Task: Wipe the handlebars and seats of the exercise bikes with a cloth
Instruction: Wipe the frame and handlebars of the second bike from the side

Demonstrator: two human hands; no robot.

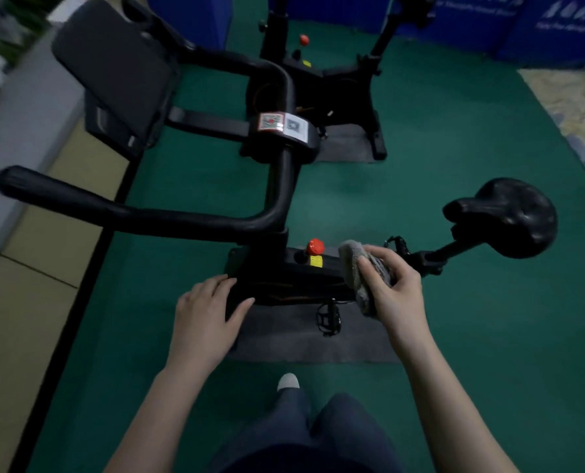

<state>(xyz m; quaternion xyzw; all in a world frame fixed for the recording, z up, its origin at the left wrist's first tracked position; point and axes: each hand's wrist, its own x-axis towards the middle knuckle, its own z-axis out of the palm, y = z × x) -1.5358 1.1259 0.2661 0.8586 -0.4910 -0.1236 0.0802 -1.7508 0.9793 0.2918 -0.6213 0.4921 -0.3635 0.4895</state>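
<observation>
Two bikes waited: right hand (391, 288) gripped the cloth (362, 274), left hand (205, 315) hovered flat and empty; handlebars (137, 213) ahead and seat (509, 216) rightward apparently remained unwiped.

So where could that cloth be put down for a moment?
Bare green floor lies between the near bike's seat and the far bike; more lies right of the seat. The grey mat is crowded by a pedal and the frame.

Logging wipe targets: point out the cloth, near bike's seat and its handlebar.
cloth (362, 268), head view, grey fabric above fingers.
seat (512, 216), head view, saddle's top.
handlebar (79, 203), head view, near grip bar.
</observation>
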